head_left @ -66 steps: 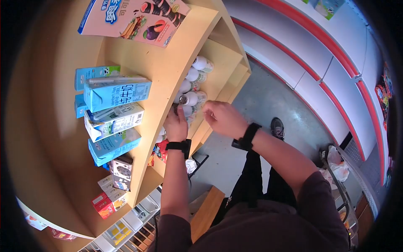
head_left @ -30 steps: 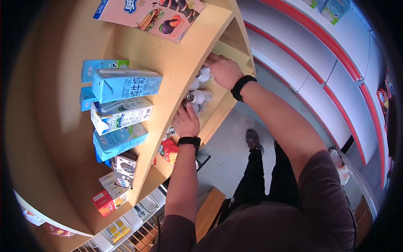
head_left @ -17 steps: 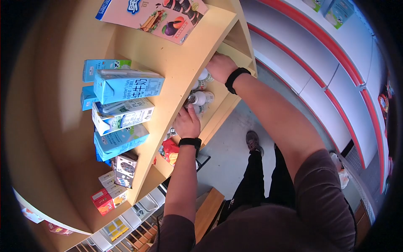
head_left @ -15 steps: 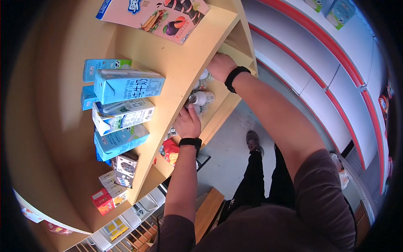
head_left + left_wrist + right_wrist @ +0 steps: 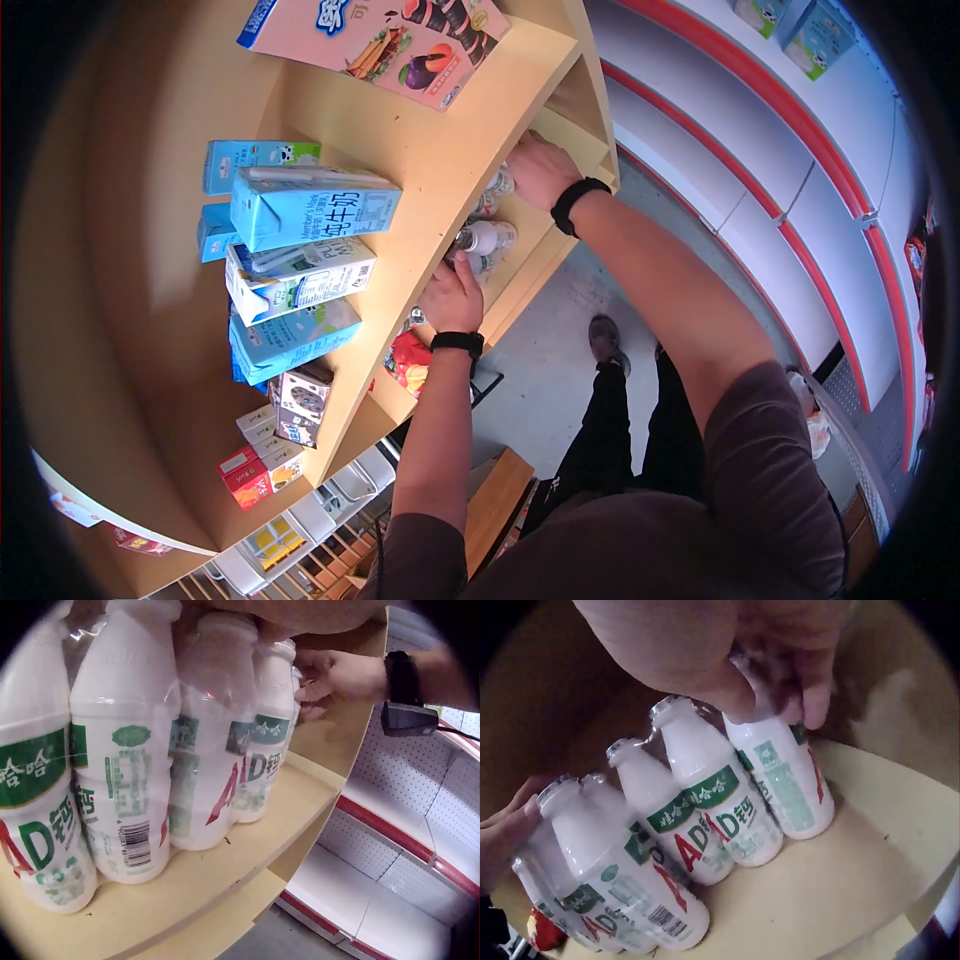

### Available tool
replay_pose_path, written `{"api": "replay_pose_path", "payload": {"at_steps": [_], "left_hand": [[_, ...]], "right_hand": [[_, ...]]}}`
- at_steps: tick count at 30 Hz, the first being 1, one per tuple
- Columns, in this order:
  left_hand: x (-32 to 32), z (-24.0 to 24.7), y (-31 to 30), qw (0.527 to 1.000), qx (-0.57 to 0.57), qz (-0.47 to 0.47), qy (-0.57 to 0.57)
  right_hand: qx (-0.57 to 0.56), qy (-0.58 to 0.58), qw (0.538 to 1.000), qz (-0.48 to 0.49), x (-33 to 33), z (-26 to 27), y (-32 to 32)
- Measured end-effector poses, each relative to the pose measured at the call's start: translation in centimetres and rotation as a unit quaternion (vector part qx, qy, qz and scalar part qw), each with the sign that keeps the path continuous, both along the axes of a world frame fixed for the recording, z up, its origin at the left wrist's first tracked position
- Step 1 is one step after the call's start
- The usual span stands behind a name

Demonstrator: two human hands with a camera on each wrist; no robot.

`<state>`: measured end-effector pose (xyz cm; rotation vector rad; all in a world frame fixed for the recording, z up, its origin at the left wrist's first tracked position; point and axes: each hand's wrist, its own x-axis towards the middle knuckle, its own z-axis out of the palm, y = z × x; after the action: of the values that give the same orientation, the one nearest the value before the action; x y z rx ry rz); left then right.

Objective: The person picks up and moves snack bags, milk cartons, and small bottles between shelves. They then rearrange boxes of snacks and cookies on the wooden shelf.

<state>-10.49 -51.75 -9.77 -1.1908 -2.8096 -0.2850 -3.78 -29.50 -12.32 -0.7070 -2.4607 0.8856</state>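
White bottles with green and red labels, joined by clear film [image 5: 127, 772] [image 5: 697, 787], stand upright on the lower wooden shelf. My right hand [image 5: 545, 172] [image 5: 780, 660] pinches the top of the bottle at one end of the row [image 5: 787, 780], its fingers and thumb around the neck. At the other side, my left hand [image 5: 452, 297] [image 5: 506, 836] holds a bottle near its top between thumb and fingers; part of those fingers is hidden behind the bottles. In the left wrist view, my right hand [image 5: 349, 677] shows past the farthest bottle.
On the shelf above stand blue milk cartons [image 5: 315, 210], a dark snack box [image 5: 300, 408], small red and white boxes [image 5: 250, 475] and a pink box [image 5: 400, 40]. A red packet [image 5: 408, 360] lies beside the bottles. White shelving with red edges [image 5: 740, 190] curves on the right.
My right hand has gone from free air beside the bottles to the far end of the row and taken hold there. My left hand has moved slightly, staying by the bottles.
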Motion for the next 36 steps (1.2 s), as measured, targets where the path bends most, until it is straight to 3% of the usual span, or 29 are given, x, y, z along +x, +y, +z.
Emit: {"api": "replay_pose_path", "payload": {"at_steps": [3, 7, 10, 12, 18, 20, 22, 23, 25, 26, 27, 28, 30, 31, 33, 35, 36], "left_hand": [[-0.5, -0.8, -0.2, 0.996, 0.023, -0.028, 0.082], [-0.6, -1.0, -0.2, 0.989, 0.039, -0.052, 0.136], [-0.2, -0.4, -0.2, 1.000, 0.000, -0.006, 0.012], [-0.1, -0.3, -0.1, 1.000, -0.006, 0.003, 0.003], [-0.1, -0.3, -0.2, 1.000, -0.006, 0.002, 0.011], [0.0, -0.3, -0.1, 1.000, -0.005, 0.004, 0.004], [0.0, -0.1, -0.1, 1.000, -0.003, 0.007, -0.007], [0.0, 0.0, -0.2, 1.000, -0.002, 0.008, -0.011], [0.0, 0.1, -0.2, 1.000, 0.002, 0.002, -0.019], [0.0, 0.2, -0.3, 1.000, -0.008, 0.008, -0.029], [0.1, 0.3, -0.3, 0.999, -0.018, 0.014, -0.039], [0.1, 0.5, -0.3, 0.998, -0.027, 0.020, -0.052], [0.0, 0.8, -0.3, 0.995, -0.046, 0.032, -0.080], [-0.1, 0.9, -0.3, 0.993, -0.054, 0.037, -0.096], [0.0, 1.8, -0.2, 0.984, -0.098, 0.044, -0.140], [0.0, 2.7, -0.3, 0.976, -0.122, 0.048, -0.172], [0.3, 2.6, -0.9, 0.990, -0.105, 0.007, -0.097]], "right_hand": [[-0.021, 0.021, 1.000, -0.005, -1.3, -2.3, -0.6], [-0.059, -0.020, 0.998, 0.031, -1.3, -0.3, -0.1], [-0.078, -0.046, 0.994, 0.059, -1.2, 0.3, 0.5], [-0.081, -0.102, 0.988, 0.086, -1.5, 0.3, 1.1], [-0.120, 0.000, 0.993, 0.007, 1.3, 1.1, 0.1], [-0.136, 0.114, 0.984, -0.027, 3.3, -2.6, -0.7], [-0.200, 0.056, 0.975, -0.083, 8.4, -6.8, -2.7], [-0.279, -0.038, 0.953, -0.111, 11.7, -7.9, -3.6], [-0.248, -0.047, 0.962, -0.101, 20.9, -15.8, -6.9], [-0.234, -0.118, 0.958, -0.119, 26.2, -17.8, -9.0], [-0.312, -0.284, 0.896, -0.138, 30.7, -17.2, -10.4], [-0.296, -0.333, 0.884, -0.143, 37.8, -21.3, -13.6], [-0.239, -0.497, 0.832, -0.065, 52.1, -26.9, -20.6], [-0.289, -0.596, 0.749, -0.024, 57.9, -28.4, -23.0], [-0.240, -0.679, 0.691, 0.064, 65.7, -26.0, -26.0], [-0.205, -0.700, 0.675, 0.110, 69.6, -24.3, -27.4], [-0.185, -0.702, 0.677, 0.120, 70.6, -24.2, -27.7]]}}
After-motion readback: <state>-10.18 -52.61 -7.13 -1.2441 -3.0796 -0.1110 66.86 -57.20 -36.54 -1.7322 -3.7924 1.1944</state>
